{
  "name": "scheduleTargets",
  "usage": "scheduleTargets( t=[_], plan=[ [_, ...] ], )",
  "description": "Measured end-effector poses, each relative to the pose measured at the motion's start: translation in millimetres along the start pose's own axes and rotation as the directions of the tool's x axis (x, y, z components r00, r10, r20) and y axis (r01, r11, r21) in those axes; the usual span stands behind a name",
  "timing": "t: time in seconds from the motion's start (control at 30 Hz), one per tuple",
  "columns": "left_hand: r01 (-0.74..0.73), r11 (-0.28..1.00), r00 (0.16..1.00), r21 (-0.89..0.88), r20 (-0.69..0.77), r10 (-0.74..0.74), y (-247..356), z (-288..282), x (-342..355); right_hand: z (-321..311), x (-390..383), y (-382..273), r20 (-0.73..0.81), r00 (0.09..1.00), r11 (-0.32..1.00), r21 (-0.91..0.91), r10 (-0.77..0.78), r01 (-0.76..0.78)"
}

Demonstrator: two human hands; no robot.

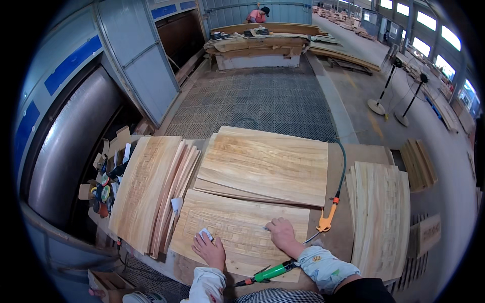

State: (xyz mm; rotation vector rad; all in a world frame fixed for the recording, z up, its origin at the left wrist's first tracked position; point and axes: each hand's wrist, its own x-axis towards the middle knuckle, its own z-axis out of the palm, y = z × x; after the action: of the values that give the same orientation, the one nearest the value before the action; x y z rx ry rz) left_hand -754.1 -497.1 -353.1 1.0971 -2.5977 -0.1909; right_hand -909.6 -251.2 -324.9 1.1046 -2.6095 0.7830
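A pale wooden panel (202, 207) with a carved fret pattern lies flat in front of me. My left hand (208, 251) rests on its left part, fingers spread and pressing a small folded white sheet (205, 234) against the wood. Over the right part of the carving, my right hand (283, 234) is closed around a small thin tool (267, 228); only its tip shows, so its kind is unclear. Below the right wrist lies a green air tool (270, 272) with a dark end. An orange air blow gun (327, 217) on a hose lies right of the panel.
More panels (265, 161) are stacked beyond mine, with a leaning row (146, 187) at left and another stack (381, 217) at right. A cluttered box (103, 187) sits far left. Past the dark floor mat (247, 96), a person (257, 16) is at another bench (257, 44).
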Motion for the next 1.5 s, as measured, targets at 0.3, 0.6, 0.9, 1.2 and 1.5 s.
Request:
scheduleTargets(
  t=[0.3, 0.6, 0.9, 1.2, 1.5],
  plan=[
    [-0.059, 0.996, 0.998, 0.063, 0.034, 0.057, -3, 25, 1, 35, -24, 19, -0.079, 0.996, 0.987, -0.161, -0.035, 0.022],
    [-0.064, 0.993, 0.998, 0.102, -0.019, 0.066, -10, 15, -1, 12, -7, 4, -0.010, 0.995, 0.993, 0.072, 0.098, -0.097],
    [-0.071, 0.993, 0.997, 0.099, -0.020, 0.074, -8, 19, -2, 16, -4, 12, -0.045, 0.999, 0.999, 0.041, 0.005, -0.003],
    [-0.098, 0.985, 0.992, 0.141, -0.066, 0.108, -9, 21, -1, 43, 24, -6, -0.052, 0.996, 0.987, 0.140, -0.077, 0.084],
    [-0.110, 0.989, 0.992, 0.099, -0.053, 0.116, 5, 11, 3, 11, 11, 17, 0.075, 0.994, 0.988, 0.127, 0.082, -0.091]
  ],
)
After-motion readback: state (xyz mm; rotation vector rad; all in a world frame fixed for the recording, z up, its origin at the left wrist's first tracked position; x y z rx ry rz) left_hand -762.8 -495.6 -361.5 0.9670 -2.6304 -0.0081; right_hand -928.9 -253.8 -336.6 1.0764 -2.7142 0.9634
